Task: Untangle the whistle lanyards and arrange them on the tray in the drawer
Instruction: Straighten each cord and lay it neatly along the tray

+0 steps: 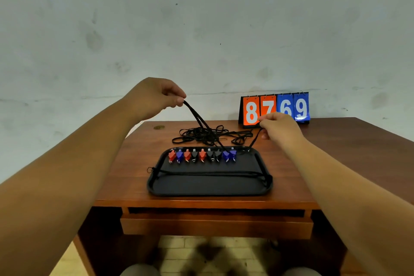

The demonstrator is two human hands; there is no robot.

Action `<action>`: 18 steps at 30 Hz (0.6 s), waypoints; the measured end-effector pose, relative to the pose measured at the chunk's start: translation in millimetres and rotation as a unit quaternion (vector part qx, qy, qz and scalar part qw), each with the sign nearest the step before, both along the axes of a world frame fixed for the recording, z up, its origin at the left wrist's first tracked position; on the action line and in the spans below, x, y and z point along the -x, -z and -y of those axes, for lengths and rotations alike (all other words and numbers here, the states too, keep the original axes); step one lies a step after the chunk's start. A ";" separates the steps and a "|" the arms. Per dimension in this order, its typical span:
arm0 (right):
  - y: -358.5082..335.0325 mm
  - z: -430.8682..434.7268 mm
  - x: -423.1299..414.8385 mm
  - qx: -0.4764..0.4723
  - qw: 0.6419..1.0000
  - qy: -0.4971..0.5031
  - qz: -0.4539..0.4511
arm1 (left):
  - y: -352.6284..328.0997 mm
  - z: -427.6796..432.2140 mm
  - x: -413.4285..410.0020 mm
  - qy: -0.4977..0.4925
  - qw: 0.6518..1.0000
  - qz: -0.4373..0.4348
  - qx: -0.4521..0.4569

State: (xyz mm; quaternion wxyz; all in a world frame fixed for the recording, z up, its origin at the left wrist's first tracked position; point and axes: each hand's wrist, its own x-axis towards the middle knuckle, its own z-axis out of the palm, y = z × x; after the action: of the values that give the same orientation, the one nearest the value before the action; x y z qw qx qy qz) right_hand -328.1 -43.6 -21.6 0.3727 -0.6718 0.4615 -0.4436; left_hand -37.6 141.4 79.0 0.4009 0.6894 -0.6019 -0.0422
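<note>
Above the wooden table (134, 177), the left hand (156, 96) pinches two black cords (197, 116) lifted from the tangle (201, 135) behind the tray (210, 184) of whistles (201, 155), while the right hand (277, 127) pinches another cord (255, 139).

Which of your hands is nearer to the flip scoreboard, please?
Right. The right hand is just in front of the flip scoreboard, overlapping it; the left hand is raised far to its left.

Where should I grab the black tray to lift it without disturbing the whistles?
Grip the black tray by its raised rim at the two short ends, coming in from left and right. The whistles line its far edge, and a cord crosses its middle, so keep it level.
</note>
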 end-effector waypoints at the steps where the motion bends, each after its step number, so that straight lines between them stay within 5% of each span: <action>1: 1.4 -1.7 2.6 0.007 1.000 -0.004 -0.001 | 0.5 -4.8 -2.8 -0.011 1.000 -0.005 0.004; 9: 47.3 -12.5 25.6 -0.030 0.999 0.001 0.039 | 79.0 -36.3 -42.4 -0.084 0.991 -0.100 0.008; 18: 91.7 -17.2 25.5 0.040 0.995 0.041 -0.080 | 162.2 -40.5 -54.7 -0.149 0.980 -0.132 0.018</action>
State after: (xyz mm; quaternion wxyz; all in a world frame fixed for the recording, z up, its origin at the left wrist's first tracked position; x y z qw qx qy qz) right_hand -353.6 -26.3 -113.3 0.2884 -0.7001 0.4988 -0.4217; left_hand 17.0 182.0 -83.3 0.4910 0.7524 -0.4348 -0.0618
